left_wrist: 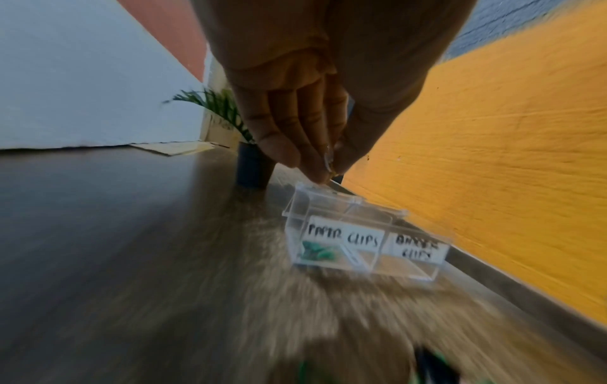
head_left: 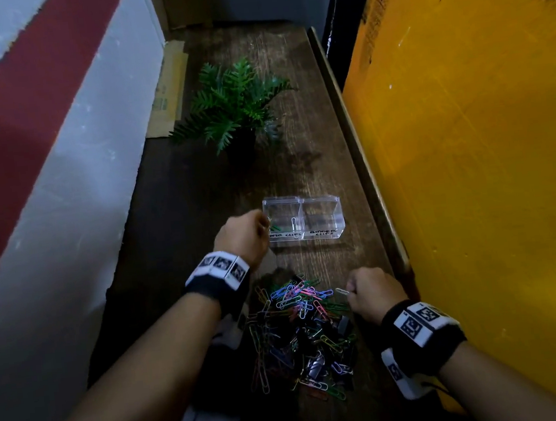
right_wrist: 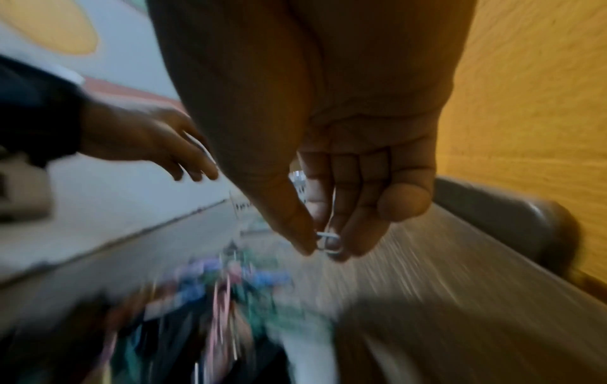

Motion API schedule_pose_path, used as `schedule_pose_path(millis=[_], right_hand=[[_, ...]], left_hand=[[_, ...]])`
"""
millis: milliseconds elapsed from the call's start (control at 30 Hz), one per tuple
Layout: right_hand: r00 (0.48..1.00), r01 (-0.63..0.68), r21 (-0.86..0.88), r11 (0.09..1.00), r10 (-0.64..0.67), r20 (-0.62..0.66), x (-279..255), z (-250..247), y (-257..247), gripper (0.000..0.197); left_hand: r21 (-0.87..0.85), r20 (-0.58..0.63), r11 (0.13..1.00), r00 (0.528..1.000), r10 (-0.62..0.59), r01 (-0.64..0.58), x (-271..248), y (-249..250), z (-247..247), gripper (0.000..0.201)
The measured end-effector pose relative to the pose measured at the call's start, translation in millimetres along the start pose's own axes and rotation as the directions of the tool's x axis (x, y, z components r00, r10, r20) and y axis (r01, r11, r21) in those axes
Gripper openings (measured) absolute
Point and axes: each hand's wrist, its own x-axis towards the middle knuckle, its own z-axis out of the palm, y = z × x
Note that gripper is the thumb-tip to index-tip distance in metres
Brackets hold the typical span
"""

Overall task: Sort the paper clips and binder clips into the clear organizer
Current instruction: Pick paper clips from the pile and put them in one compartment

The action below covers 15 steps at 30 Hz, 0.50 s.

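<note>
Two bare hands work over a dark wooden table (head_left: 300, 173). A clear organizer (head_left: 303, 221) with two side-by-side compartments stands in the middle of the table, beyond a loose pile of clips (head_left: 299, 331) lying near the person. The pile mixes thin wire paper clips in blue, pink, green and yellow with chunkier black binder clips. Handwritten labels on the organizer's near face read "paper clips" on the left and "binder clips" on the right. The left compartment holds a few clips, green and silver.

The left hand (head_left: 243, 238) hovers at the organizer's left edge, fingertips pinched together around what seems to be a small yellowish clip (left_wrist: 331, 170), though blur hides its shape. The right hand (head_left: 374, 294) sits at the pile's right side, thumb and forefinger pinching a silver paper clip (head_left: 342, 291). A potted fern (head_left: 235, 108) stands farther back.
</note>
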Motion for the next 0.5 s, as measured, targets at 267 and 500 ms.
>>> schedule_pose_path(millis=[267, 500], right_hand=[[0.997, 0.073, 0.344, 0.936, -0.070, -0.021, 30, -39, -32, 0.007], [0.994, 0.104, 0.596, 0.796, -0.071, -0.078, 78, -55, -72, 0.008]], left_hand=[[-0.092, 0.046, 0.995, 0.998, -0.040, 0.044, 31, 13, 12, 0.016], [-0.320, -0.047, 0.940, 0.989, -0.140, 0.117, -39, -28, 16, 0.015]])
